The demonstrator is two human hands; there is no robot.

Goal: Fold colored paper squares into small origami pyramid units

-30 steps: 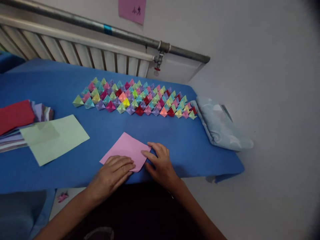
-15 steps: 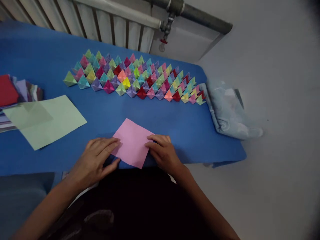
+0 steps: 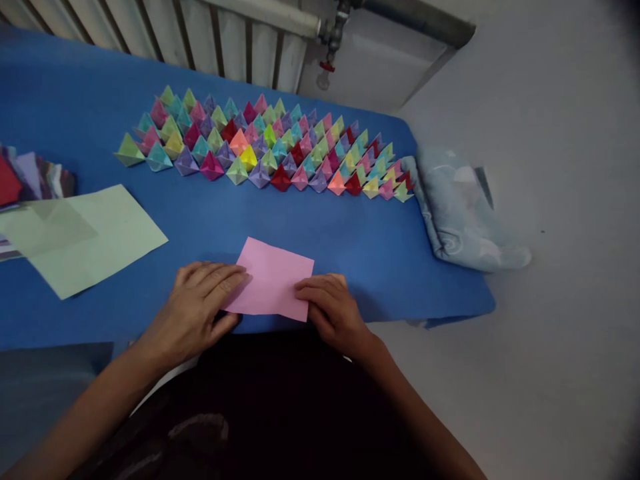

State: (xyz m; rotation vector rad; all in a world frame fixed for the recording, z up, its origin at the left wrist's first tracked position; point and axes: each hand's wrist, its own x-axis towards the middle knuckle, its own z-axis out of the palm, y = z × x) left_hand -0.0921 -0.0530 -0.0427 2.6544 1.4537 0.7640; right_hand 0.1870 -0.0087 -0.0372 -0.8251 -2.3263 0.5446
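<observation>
A pink sheet of paper (image 3: 274,277) lies between my hands near the front edge of the blue table. My left hand (image 3: 200,300) holds its left side, fingers on top and thumb below along the near edge. At the right side, my right hand (image 3: 333,308) grips the sheet near its lower right corner, fingertips over the paper. Whether the sheet is folded underneath is hidden. Beyond the hands stand several rows of folded paper boats (image 3: 260,150) in many colours, set close together.
A large pale green sheet (image 3: 95,237) lies at the left, next to a stack of coloured papers (image 3: 43,175). A folded grey-blue cloth (image 3: 453,213) rests on the right end of the blue table (image 3: 390,267). Behind are a radiator (image 3: 200,40) and a pipe valve (image 3: 327,65).
The pink sheet has turned counter-clockwise, so its near edge now runs more level. Both hands have stayed on its sides. The view has shifted slightly.
</observation>
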